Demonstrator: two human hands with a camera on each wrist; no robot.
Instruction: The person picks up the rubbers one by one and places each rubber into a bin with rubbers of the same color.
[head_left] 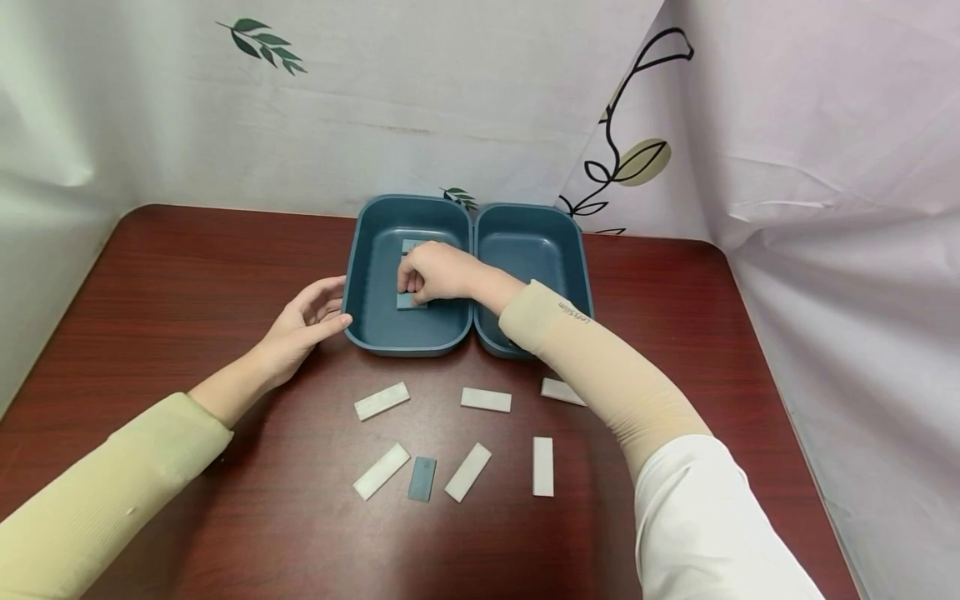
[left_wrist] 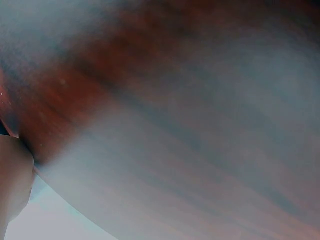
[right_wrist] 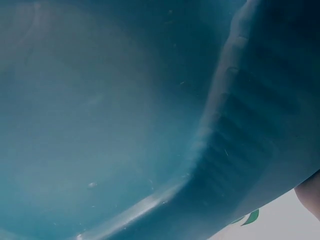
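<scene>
A blue two-part box (head_left: 408,348) stands at the table's back. My left hand (head_left: 296,325) rests against the outside of its left wall, fingers loosely bent and thumb at the front corner. My right hand (head_left: 442,272) reaches into the left compartment with curled fingers. Its thumb and fingers pinch at a small blue tile (head_left: 405,302) low over the compartment floor; the hand partly covers it. Just behind the hand lies another blue tile (head_left: 412,245). The right wrist view is filled by the box's blue inner wall (right_wrist: 260,110); the left wrist view is mostly blurred tabletop.
In front of the box, several white tiles (head_left: 486,400) lie spread on the dark red table (head_left: 225,275), with one blue tile (head_left: 422,479) among them. The right forearm crosses the right compartment (head_left: 525,237) and partly covers a white tile (head_left: 561,391). Pale curtains (head_left: 375,108) enclose the table.
</scene>
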